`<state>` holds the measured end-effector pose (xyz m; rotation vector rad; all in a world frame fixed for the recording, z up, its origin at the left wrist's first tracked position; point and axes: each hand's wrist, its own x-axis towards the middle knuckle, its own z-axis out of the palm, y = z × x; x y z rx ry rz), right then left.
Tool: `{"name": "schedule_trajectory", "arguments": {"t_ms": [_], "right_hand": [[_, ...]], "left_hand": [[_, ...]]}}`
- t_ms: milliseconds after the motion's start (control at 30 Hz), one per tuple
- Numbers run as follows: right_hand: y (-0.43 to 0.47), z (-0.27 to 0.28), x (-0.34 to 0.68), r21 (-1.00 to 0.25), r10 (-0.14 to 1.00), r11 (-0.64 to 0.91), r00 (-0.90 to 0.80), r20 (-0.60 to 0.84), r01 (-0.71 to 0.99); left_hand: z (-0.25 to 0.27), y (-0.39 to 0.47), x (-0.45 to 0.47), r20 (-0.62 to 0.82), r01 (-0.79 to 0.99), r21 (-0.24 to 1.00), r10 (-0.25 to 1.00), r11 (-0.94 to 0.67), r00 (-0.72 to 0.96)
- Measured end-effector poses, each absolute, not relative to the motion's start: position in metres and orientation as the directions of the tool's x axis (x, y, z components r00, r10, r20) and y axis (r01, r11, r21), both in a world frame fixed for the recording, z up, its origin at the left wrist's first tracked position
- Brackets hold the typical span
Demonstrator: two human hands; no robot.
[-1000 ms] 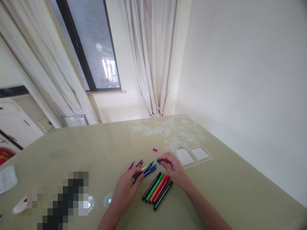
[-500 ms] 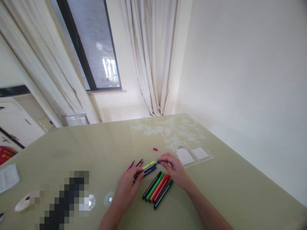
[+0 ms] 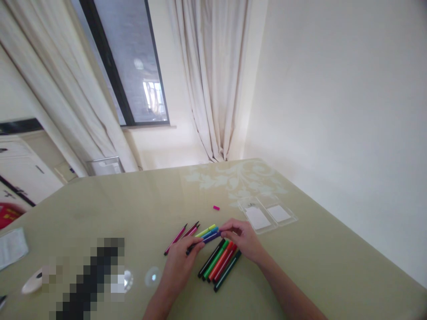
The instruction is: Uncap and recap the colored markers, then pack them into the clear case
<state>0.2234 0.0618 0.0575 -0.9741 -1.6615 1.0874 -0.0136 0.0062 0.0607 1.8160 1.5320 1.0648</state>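
Note:
My left hand is closed on the barrel of a purple marker, tilted up to the right. At its far end, my right hand pinches the purple cap end between thumb and fingers. A blue marker and a yellow-green marker lie just behind, partly hidden by my left hand. To the left are pink and dark red markers with bare dark tips. Between my forearms lies a row of capped markers: black, green, orange, red and dark green.
A loose pink cap lies beyond my hands. An open clear plastic case with white inserts is at the right. At the left are a pale oval object, a blurred dark strip and a whitish packet.
My right hand has brought the purple cap down onto the marker's end. My left hand has shifted slightly right with the marker, uncovering more of the pink ones.

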Motion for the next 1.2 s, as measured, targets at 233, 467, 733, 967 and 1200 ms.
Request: {"name": "schedule_trajectory", "arguments": {"t_ms": [233,467,733,967,1200], "right_hand": [[0.07,0.058,0.23,-0.865,0.933,0.359,-0.165,0.32,0.351],[0.075,0.05,0.243,-0.573,0.925,0.367,-0.223,0.307,0.733],[0.073,0.052,0.24,-0.496,0.933,0.356,-0.27,0.238,0.792],[0.073,0.052,0.241,-0.509,0.936,0.351,-0.272,0.225,0.786],[0.073,0.053,0.241,-0.508,0.929,0.37,-0.289,0.233,0.778]], "left_hand": [[0.058,0.005,-0.008,0.204,0.659,0.712,0.969,-0.243,0.137],[0.057,0.011,-0.02,0.18,0.657,0.726,0.978,-0.203,0.104],[0.047,0.018,-0.077,0.199,0.815,0.571,0.948,0.094,-0.248],[0.043,0.019,-0.077,0.175,0.859,0.501,0.96,0.105,-0.219],[0.049,0.016,-0.061,0.217,0.907,0.421,0.973,-0.016,-0.084]]}}
